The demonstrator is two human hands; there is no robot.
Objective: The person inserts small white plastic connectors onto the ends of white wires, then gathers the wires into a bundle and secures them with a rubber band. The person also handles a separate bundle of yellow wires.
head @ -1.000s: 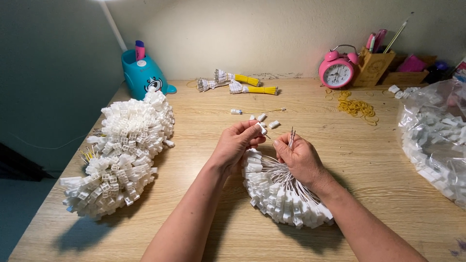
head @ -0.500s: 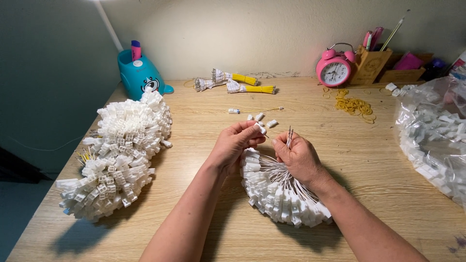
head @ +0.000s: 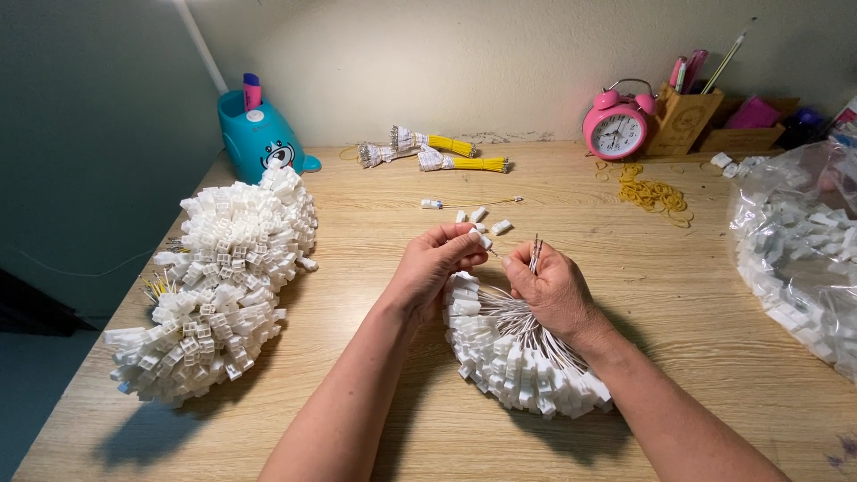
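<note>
- Between the hands: left hand (head: 435, 268) is pinching a small white connector (head: 482, 239).
- Right hand (head: 551, 287) is gripping thin wire ends (head: 536, 253), probably several.
- Under both wrists: fanned connector bundle (head: 518, 357) is lying on the table (head: 678, 295).

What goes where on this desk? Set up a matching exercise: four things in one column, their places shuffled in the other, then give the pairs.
Things:
1. pink alarm clock
2. teal bear-shaped holder
3. clear bag of white connectors
4. fan of wired white connectors

Places:
A. right edge of the desk
B. under both hands
C. back left corner
D. back right, beside the wooden pen box

Pairs: 1-D, 2-C, 3-A, 4-B
</note>
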